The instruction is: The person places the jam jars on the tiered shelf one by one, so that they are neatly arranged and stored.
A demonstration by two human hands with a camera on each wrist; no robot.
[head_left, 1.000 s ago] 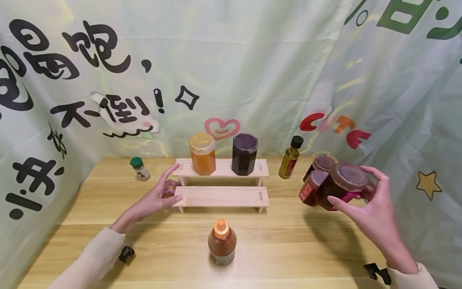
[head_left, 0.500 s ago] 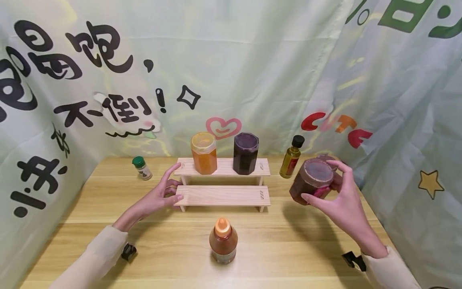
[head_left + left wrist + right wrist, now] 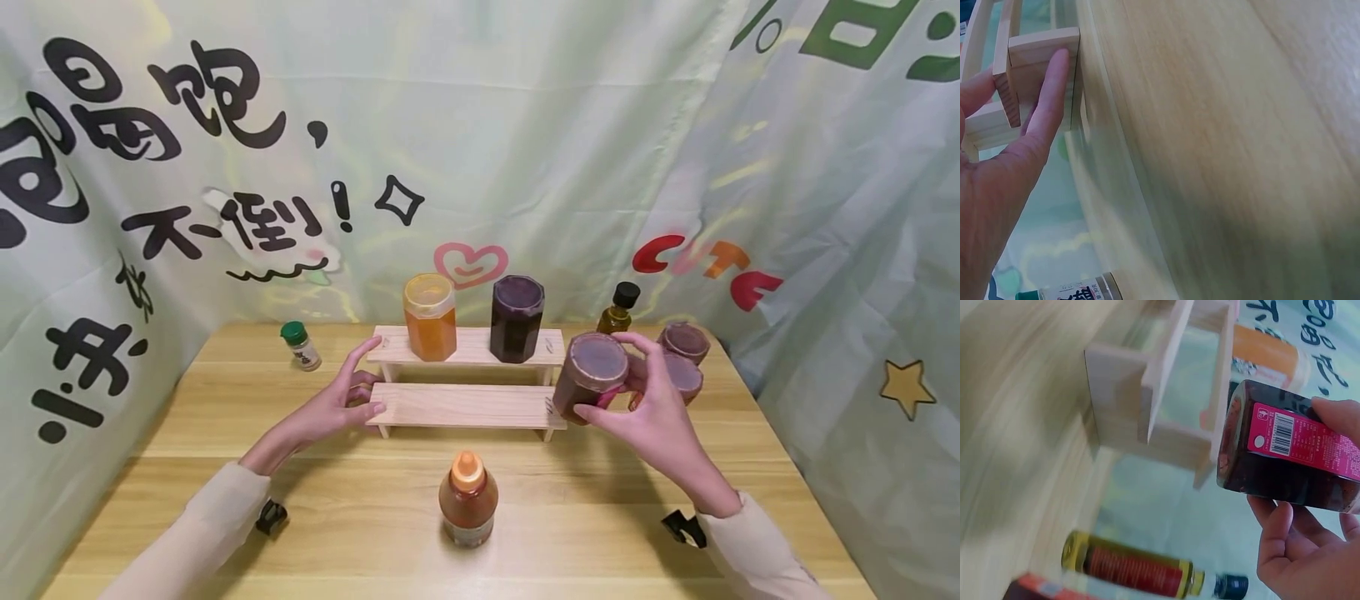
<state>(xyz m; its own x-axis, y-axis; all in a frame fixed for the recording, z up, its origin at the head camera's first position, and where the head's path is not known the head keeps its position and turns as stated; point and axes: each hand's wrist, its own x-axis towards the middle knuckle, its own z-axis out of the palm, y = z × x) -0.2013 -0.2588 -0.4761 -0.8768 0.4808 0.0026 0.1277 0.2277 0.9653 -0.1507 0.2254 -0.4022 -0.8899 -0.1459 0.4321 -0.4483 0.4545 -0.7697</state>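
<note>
My right hand (image 3: 660,417) holds a dark jam jar (image 3: 583,385) with a pink label, raised near the right end of the wooden two-step rack (image 3: 465,407) and overlapping it in the head view. The right wrist view shows the thumb and fingers on opposite sides of the jar. My left hand (image 3: 326,421) touches the rack's left end, one extended finger at the upper step and the thumb at the lower; the left wrist view shows a straight digit against the wood. On the upper step stand an orange jar (image 3: 431,329) and a dark purple jar (image 3: 517,325).
An orange-capped squeeze bottle (image 3: 468,504) stands in front of the rack. At the left is a green-capped shaker (image 3: 302,346). Behind my right hand stand an oil bottle (image 3: 615,319), partly hidden, and two more dark jars (image 3: 686,342). A printed cloth (image 3: 555,167) hangs behind the table.
My right hand has carried the jam jar leftward, from beside the two other dark jars to the rack's right end. The left hand stays at the rack's left end.
</note>
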